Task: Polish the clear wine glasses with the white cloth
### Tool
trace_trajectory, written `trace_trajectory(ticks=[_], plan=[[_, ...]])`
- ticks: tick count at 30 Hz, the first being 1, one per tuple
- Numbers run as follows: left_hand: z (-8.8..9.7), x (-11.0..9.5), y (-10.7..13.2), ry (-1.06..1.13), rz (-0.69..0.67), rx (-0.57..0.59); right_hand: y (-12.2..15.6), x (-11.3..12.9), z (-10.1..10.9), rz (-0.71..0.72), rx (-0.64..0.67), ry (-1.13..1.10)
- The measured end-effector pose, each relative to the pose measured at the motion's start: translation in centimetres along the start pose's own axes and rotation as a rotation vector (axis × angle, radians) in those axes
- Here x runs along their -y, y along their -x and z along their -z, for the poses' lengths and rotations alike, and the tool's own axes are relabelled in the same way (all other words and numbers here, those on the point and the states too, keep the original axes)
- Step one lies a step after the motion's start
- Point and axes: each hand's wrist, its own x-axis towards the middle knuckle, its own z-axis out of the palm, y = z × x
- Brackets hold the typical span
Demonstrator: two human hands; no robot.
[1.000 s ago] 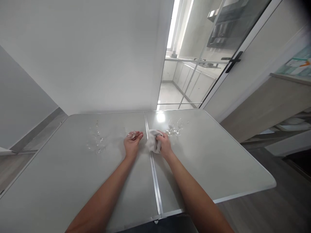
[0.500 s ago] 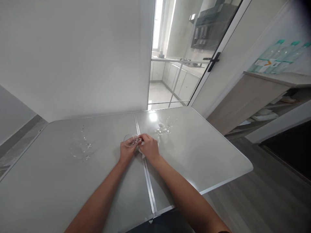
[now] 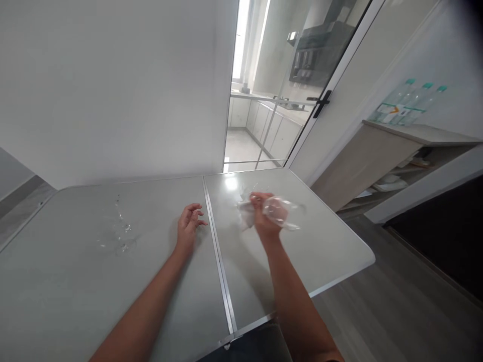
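My right hand [image 3: 264, 218] is closed around a clear stemmed glass [image 3: 281, 212], held tilted above the right half of the grey table [image 3: 158, 301], with a white cloth [image 3: 246, 213] bunched in the same hand. The glass is smeared by motion. My left hand [image 3: 187, 226] hovers just left of the table's centre seam [image 3: 217, 251], empty, fingers apart and curled. Several clear glasses [image 3: 116, 234] stand on the left half of the table. Behind my right hand, more glassware [image 3: 249, 190] is partly hidden.
A white wall runs behind the table. A glass sliding door [image 3: 302, 95] opens to a kitchen at the back. A wooden shelf unit [image 3: 381, 151] with three water bottles [image 3: 407, 103] stands to the right. Wood floor lies past the table's right edge.
My right hand took the glass from my left hand and carried it rightwards with the cloth. My left hand let go and now is open. The camera swung left.
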Motion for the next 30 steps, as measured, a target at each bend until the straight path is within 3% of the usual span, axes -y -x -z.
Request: trace_trajectory(ticks=[2, 4, 7, 10, 13, 16, 22, 30], plan=[[0.1, 0.3, 0.0, -0.019, 0.012, 0.007, -1.5, 1.4, 3.4, 0.266, -0.177, 0.087], [0.2, 0.6, -0.1, -0.035, 0.019, 0.01, -3.5, 1.8, 7.1, 0.465, -0.249, 0.211], [0.2, 0.7, -0.2, -0.05, 0.024, 0.011, -6.6, 0.1, 11.8, 0.399, -0.312, 0.342], [0.0, 0.6, -0.2, -0.065, 0.027, -0.001, -8.6, -3.3, 14.0, 0.185, -0.34, 0.554], [-0.1, 0.6, -0.2, -0.036, 0.054, -0.011, -9.4, -6.6, 14.1, 0.048, -0.356, 0.825], [0.0, 0.8, -0.3, 0.017, 0.087, -0.006, -9.7, -8.4, 13.4, -0.013, -0.293, 1.002], [0.3, 1.0, -0.5, 0.036, 0.113, 0.001, -10.3, -9.7, 12.4, -0.041, -0.257, 1.063], [0.2, 0.3, -0.1, -0.016, 0.144, 0.098, -11.1, -10.5, 11.6, -0.061, -0.236, 1.106]])
